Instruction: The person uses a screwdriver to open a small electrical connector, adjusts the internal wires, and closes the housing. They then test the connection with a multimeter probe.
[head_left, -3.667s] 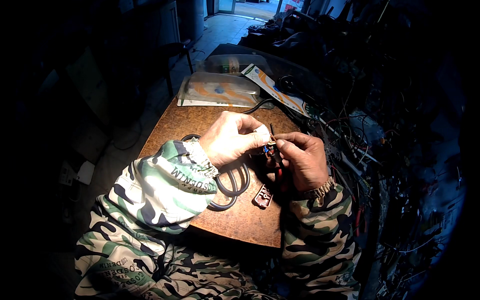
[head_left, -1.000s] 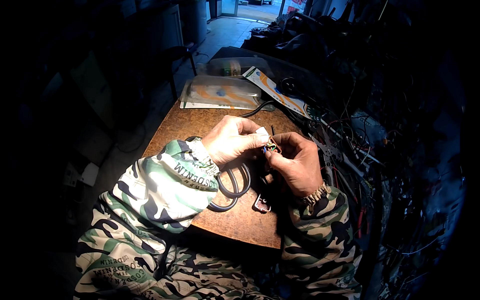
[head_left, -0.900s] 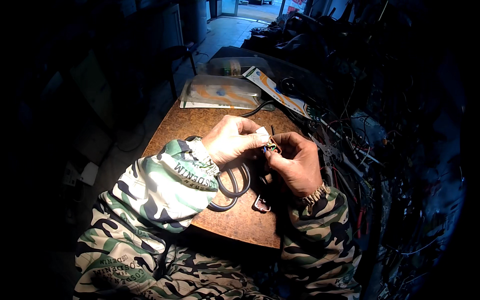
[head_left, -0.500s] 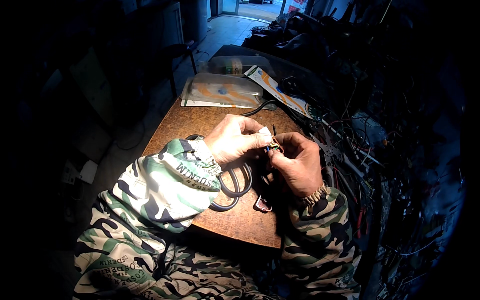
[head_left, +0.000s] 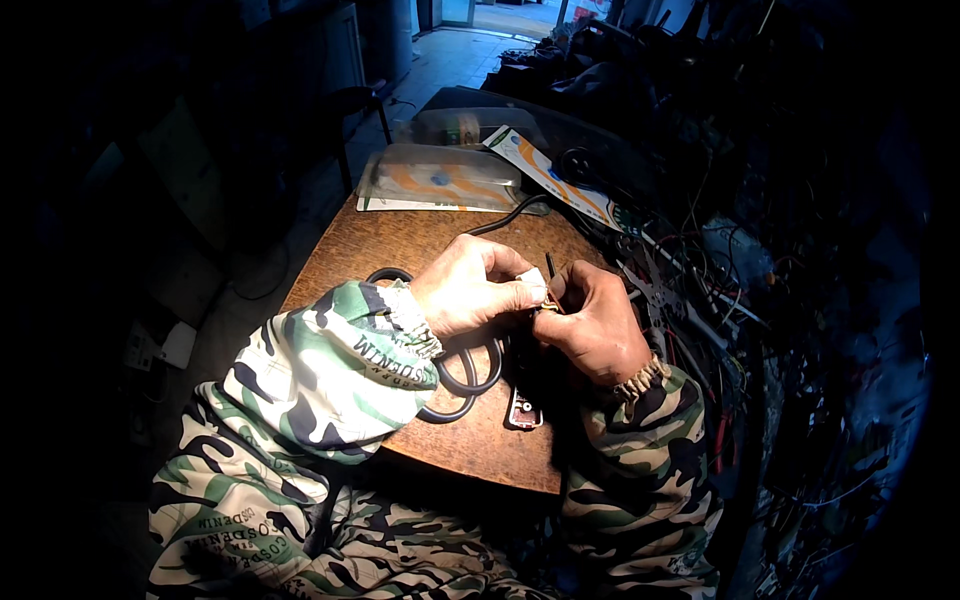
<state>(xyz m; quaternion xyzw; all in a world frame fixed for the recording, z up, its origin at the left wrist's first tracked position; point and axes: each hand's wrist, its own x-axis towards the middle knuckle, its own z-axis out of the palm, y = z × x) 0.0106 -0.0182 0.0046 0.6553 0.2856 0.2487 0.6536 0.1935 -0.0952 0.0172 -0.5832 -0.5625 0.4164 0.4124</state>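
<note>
Above the wooden table, my left hand [head_left: 462, 288] pinches a small white part [head_left: 531, 276] between thumb and fingers. My right hand [head_left: 600, 325] is closed right beside it, fingertips at the thin wires [head_left: 548, 302] by the part. What exactly the right fingers grip is mostly hidden by the thumb and knuckles. A thin dark rod-like piece [head_left: 550, 265] sticks up between the two hands. Below my left hand lies a coil of thick black cable [head_left: 494, 368], partly covered by the sleeve. A small open casing piece [head_left: 525, 410] with a pale rim rests on the table nearby.
Clear plastic packaging with a printed card [head_left: 440, 180] lies at the table's [head_left: 345, 240] far end, next to another orange-and-white card [head_left: 550, 175]. Tangled wires and tools, including pliers [head_left: 660, 295], crowd the right side. A dark stool [head_left: 350, 105] stands beyond the far left.
The right hand has turned and closed further over the coloured wires, hiding most of them. More of the casing piece shows on the table. The left hand keeps its pinch.
</note>
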